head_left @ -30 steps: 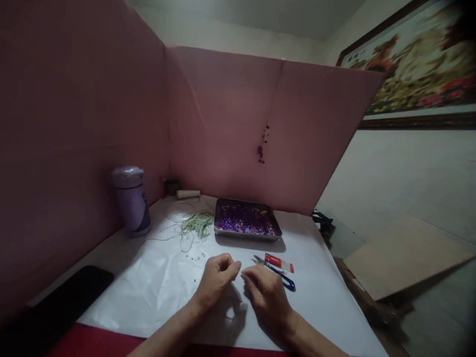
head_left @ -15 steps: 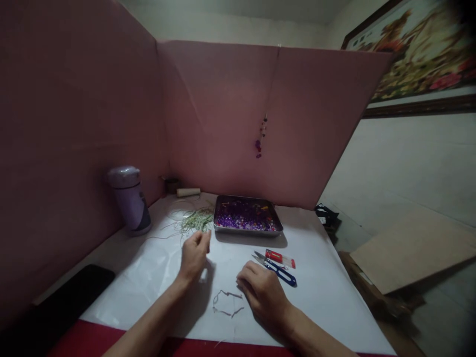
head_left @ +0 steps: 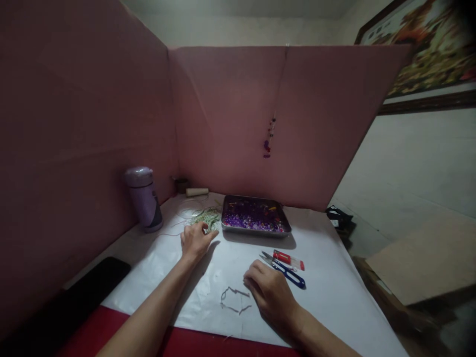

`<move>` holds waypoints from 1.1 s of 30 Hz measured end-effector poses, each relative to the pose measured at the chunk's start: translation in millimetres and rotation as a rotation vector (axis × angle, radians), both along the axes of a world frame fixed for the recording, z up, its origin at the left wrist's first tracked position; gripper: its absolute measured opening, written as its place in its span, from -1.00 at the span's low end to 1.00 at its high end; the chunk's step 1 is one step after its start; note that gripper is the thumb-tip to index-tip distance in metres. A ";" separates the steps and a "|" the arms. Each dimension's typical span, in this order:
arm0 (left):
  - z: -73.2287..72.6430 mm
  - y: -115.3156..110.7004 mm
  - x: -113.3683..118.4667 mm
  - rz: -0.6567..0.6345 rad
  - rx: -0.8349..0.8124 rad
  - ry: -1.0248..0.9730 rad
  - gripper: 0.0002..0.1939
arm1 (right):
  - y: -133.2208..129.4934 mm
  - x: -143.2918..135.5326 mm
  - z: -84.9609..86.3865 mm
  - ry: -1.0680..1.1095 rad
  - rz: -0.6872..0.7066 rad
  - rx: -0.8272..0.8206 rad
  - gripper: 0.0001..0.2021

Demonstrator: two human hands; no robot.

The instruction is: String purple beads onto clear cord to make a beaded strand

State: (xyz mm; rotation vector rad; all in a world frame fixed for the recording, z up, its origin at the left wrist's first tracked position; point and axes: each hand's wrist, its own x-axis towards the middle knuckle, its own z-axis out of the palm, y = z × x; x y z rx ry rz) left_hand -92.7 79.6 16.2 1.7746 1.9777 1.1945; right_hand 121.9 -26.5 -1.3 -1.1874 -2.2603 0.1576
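While the right hand (head_left: 269, 285) keeps its place low on the white-covered counter (head_left: 330, 282), the left hand (head_left: 197, 239) has moved away from it. A second ago the two nearly met; now they are well apart, the left at the near edge of the green thread (head_left: 206, 216). Its fingers have loosened too: half a second ago they were bunched, whereas now the thumb is parted from a curled forefinger, with nothing to be seen in the gap. The right hand's fingers are bent and drawn together at the tips; whether they pinch anything fine, I cannot tell.

The parting leaves in plain view a dark angular outline (head_left: 234, 301), lying flat just left of the right hand. For the work, this seems to mean that the hands no longer share one spot: the left attends to the thread side, the right to the outline. The bead tray (head_left: 256, 232) and the snips (head_left: 288, 275) remain where they were, untouched.
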 end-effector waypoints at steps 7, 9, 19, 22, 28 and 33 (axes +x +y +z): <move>0.6 -9.2 -0.8 0.066 -0.105 0.292 -0.83 | -0.7 0.3 -1.0 0.006 0.007 0.001 -0.85; -1.0 -9.9 -4.0 0.064 -0.103 0.281 -0.81 | -0.4 0.2 -1.6 0.010 0.007 0.002 -0.85; -4.6 -2.0 -23.9 0.095 0.108 -0.306 -0.86 | -1.1 0.6 -0.7 0.016 0.018 0.002 -0.85; -3.5 0.9 -24.7 0.066 0.174 -0.430 -0.84 | -1.4 0.4 -0.4 0.020 0.015 0.003 -0.85; -2.9 6.1 -24.3 0.023 0.227 -0.598 -0.77 | -1.1 0.5 -1.9 0.021 0.016 -0.002 -0.85; -1.0 6.9 -26.5 0.074 0.267 -0.631 -0.74 | -0.6 1.0 -2.3 0.020 0.016 -0.013 -0.84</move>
